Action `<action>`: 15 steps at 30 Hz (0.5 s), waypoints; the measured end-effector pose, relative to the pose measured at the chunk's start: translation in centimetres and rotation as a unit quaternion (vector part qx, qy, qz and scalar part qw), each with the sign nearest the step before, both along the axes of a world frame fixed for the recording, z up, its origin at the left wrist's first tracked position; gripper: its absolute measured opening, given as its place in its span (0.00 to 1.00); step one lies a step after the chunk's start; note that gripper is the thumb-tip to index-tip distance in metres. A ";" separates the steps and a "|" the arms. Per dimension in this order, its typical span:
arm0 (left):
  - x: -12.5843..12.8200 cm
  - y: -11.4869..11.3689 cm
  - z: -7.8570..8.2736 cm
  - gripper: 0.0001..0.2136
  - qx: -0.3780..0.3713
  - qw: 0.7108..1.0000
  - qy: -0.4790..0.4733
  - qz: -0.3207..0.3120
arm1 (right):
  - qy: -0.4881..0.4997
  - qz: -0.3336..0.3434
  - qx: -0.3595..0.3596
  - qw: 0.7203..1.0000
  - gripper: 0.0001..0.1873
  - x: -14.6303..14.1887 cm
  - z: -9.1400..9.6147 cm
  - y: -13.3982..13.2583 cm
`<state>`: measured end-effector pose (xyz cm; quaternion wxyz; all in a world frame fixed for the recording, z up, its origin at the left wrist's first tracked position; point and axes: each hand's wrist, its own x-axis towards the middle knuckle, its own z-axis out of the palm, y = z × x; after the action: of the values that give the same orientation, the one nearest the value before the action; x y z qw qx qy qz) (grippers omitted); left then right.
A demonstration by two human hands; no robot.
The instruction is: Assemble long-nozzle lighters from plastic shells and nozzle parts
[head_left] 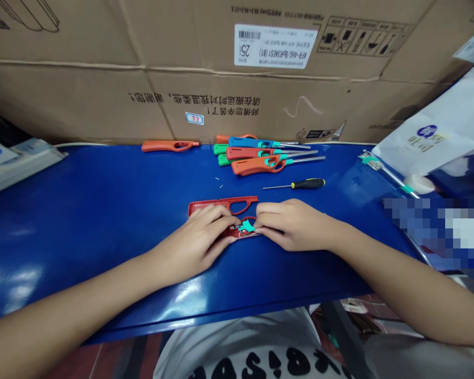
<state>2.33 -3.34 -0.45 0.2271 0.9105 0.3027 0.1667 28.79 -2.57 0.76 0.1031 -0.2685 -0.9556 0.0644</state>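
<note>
My left hand (199,239) and my right hand (290,223) meet over a red lighter body half (242,232) lying on the blue table (102,210). Both hands press and pinch it, fingers curled. A small teal trigger piece (246,226) shows between the fingertips. Just behind lies a second red lighter shell half (225,203), empty and flat, touched by my left fingers.
A black-and-yellow screwdriver (300,184) lies behind my right hand. Several assembled long lighters (260,153) are stacked at the back, an orange one (169,146) apart to the left. Cardboard boxes (237,68) wall the back; a white bag (438,137) sits right.
</note>
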 end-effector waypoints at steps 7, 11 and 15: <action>-0.1 -0.1 -0.1 0.11 -0.007 1.000 -0.002 0.011 | -0.011 0.004 0.020 1.000 0.13 -0.1 0.3 -0.2; -0.1 -0.1 -0.1 0.09 -0.014 1.000 -0.006 0.016 | -0.015 0.008 0.032 0.999 0.14 0.0 0.3 -0.3; 0.0 0.0 -0.2 0.09 -0.013 1.000 -0.011 0.019 | -0.015 0.008 0.039 0.999 0.14 0.0 0.3 -0.3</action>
<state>2.32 -3.38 -0.61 0.2389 0.8995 0.3198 0.1775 28.76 -2.88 1.09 0.0986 -0.2581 -0.9608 0.0242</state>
